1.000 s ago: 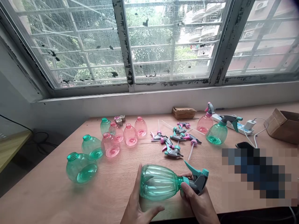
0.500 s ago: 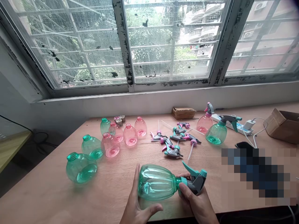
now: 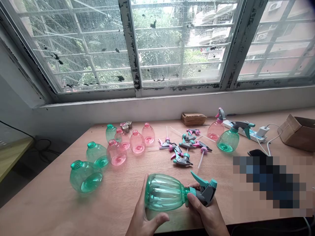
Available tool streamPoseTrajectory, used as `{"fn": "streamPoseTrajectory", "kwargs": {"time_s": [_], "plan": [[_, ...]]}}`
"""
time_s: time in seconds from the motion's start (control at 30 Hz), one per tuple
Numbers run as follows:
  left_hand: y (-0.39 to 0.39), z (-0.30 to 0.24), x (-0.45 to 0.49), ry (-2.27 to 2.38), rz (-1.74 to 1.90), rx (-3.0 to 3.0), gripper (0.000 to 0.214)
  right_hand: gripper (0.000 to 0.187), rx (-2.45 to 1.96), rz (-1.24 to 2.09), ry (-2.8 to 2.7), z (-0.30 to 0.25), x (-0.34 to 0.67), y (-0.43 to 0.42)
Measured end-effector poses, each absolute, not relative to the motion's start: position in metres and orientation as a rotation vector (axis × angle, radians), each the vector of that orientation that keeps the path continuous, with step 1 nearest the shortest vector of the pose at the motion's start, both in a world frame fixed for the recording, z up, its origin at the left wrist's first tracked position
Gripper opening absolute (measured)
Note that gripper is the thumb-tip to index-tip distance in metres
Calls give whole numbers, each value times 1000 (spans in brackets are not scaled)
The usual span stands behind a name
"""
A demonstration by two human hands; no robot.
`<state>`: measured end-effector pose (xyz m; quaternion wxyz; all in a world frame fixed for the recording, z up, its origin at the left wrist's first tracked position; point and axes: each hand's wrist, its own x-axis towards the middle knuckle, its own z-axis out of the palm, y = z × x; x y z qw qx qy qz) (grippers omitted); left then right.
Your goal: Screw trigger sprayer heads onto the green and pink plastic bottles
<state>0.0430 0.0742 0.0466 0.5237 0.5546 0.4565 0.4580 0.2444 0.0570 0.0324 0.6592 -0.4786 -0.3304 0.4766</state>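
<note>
A clear green spray bottle (image 3: 164,192) lies on its side in front of me, its base to the left. My right hand (image 3: 205,209) is closed around its neck, thumb and fingers at the teal collar, with the grey and teal spray head (image 3: 206,190) beyond them to the right. At the base is my left hand (image 3: 146,213), fingers stretched along the bottle's end and thumb spread away below it. Whether its hidden fingers press on the bottle I cannot tell. Several loose spray heads (image 3: 183,159), grey with teal or pink, lie behind the bottle.
Headless green bottles (image 3: 85,177) and pink bottles (image 3: 137,142) stand at left. Farther right are a complete green spray bottle (image 3: 227,141), a pink one (image 3: 214,130), a power strip (image 3: 258,136) with cables and an open cardboard box (image 3: 299,132). A small carton (image 3: 193,119) sits near the wall.
The highlights and ribs on the bottle look different, as if it has turned slightly about its length. Bottle and both hands have shifted a little left. The other things have not moved.
</note>
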Motion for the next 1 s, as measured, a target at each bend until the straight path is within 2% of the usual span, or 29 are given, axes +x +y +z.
{"fn": "streamPoseTrajectory", "kwargs": {"time_s": [0.13,0.4,0.6,0.83,1.0], "plan": [[75,48,44,1119,1094,1332,104,44,-1092,1079,-740,33,244,57],[74,46,43,1072,1117,1311,126,42,-1072,1091,-759,35,244,56],[75,47,44,1052,1114,1300,109,44,-1060,1114,-766,34,246,56],[75,43,45,1049,1126,1274,124,45,-1059,1123,-756,35,245,56],[77,43,39,1011,1128,1316,104,44,-1058,1112,-754,36,244,57]]}}
